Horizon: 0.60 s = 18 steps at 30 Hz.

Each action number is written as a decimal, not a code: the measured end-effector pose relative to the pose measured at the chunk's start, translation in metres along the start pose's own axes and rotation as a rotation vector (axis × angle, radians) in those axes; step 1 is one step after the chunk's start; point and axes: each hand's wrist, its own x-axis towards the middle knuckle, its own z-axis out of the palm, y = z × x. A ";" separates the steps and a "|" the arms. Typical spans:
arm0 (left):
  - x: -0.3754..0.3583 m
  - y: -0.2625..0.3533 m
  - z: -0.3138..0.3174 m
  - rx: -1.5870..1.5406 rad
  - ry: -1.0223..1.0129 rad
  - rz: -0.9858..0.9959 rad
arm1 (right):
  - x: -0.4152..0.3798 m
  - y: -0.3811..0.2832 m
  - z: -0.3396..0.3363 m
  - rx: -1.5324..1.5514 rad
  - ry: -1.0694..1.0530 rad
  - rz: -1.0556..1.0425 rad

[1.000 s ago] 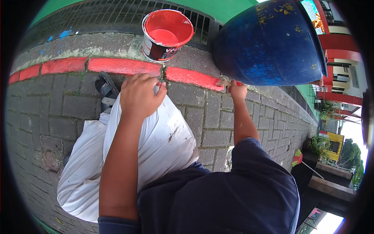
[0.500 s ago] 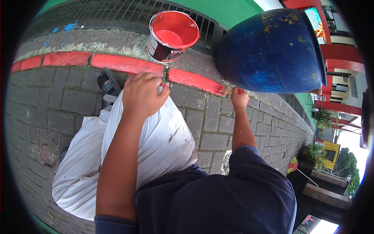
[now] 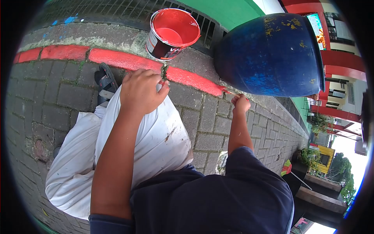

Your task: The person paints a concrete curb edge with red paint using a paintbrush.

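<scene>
My right hand [image 3: 241, 103] is closed around the handle of a paintbrush [image 3: 231, 93]. The bristles, wet with red, touch the right end of the red-painted curb [image 3: 194, 81]. On my raised knee, in white trousers [image 3: 156, 130], rests my left hand [image 3: 142, 91], thumb apart from the fingers and nothing seen in its grasp. A little red shows near its fingertips. Just beyond that hand, a paint bucket [image 3: 160, 50] with a red-coated inside stands on the concrete strip behind the curb; red paint lies in its bottom.
A large blue barrel [image 3: 269, 54] with worn yellow patches stands right of the bucket, close to the brush. Behind the strip runs a metal drain grate [image 3: 117, 13]. Grey paving blocks [image 3: 78, 95] cover the ground, and my sandalled foot [image 3: 106, 82] is near the curb.
My right hand and the brush have shifted slightly right and down along the curb, and the brush handle now lies at a different angle. My left hand stays on the knee.
</scene>
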 end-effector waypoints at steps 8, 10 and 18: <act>0.000 0.000 -0.002 0.006 -0.011 0.002 | 0.007 0.008 0.008 -0.229 0.089 -0.057; 0.001 -0.001 -0.004 0.010 -0.010 0.007 | 0.001 -0.001 0.009 -0.158 0.055 -0.059; 0.001 0.002 -0.003 0.003 0.004 -0.005 | 0.008 0.007 0.007 -0.200 -0.079 -0.107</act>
